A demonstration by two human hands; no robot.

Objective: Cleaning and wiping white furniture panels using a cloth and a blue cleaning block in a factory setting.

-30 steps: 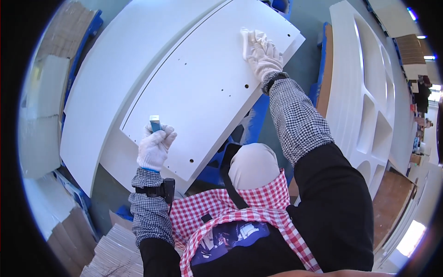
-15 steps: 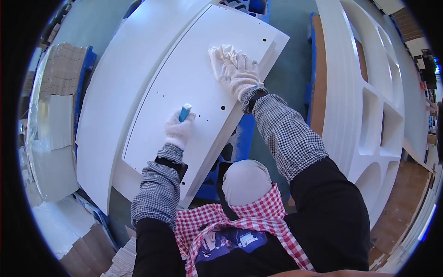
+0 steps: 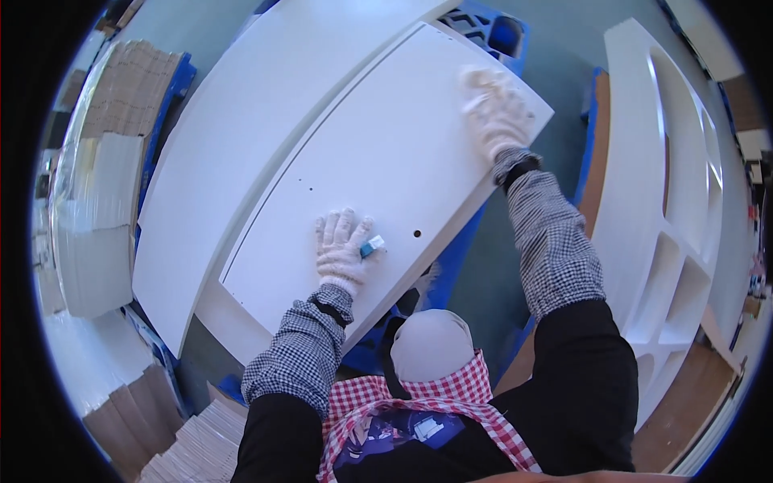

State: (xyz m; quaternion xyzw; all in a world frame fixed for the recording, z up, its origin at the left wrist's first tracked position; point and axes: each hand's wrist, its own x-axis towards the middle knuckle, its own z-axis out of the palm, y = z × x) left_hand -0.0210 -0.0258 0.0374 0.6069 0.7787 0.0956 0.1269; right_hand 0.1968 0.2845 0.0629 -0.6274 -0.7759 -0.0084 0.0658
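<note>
My left hand [image 3: 341, 251], in a white knit glove, lies on the white panel [image 3: 354, 153] with its fingers spread. A short blue stick with a white tip [image 3: 373, 246] juts out beside its thumb, tucked against the palm; its exact kind is unclear. Toward the panel's far right corner, my right hand [image 3: 506, 121], also gloved, presses a crumpled white cloth [image 3: 483, 79] on the surface. Motion smears that hand and cloth a little. Near the panel's right edge is a dark round hole [image 3: 417, 233], with tiny holes further left.
A larger curved white panel [image 3: 217, 145] lies along the left side. Blue pallets [image 3: 506, 36] show beneath the work. On the right stands a white shelf frame with openings [image 3: 644, 201]. Wrapped stacks of cardboard [image 3: 129, 97] line the far left.
My right hand has slid the cloth toward the panel's far right corner. My left hand has gone from a fist round the blue stick to spread fingers on the panel. The view has shifted.
</note>
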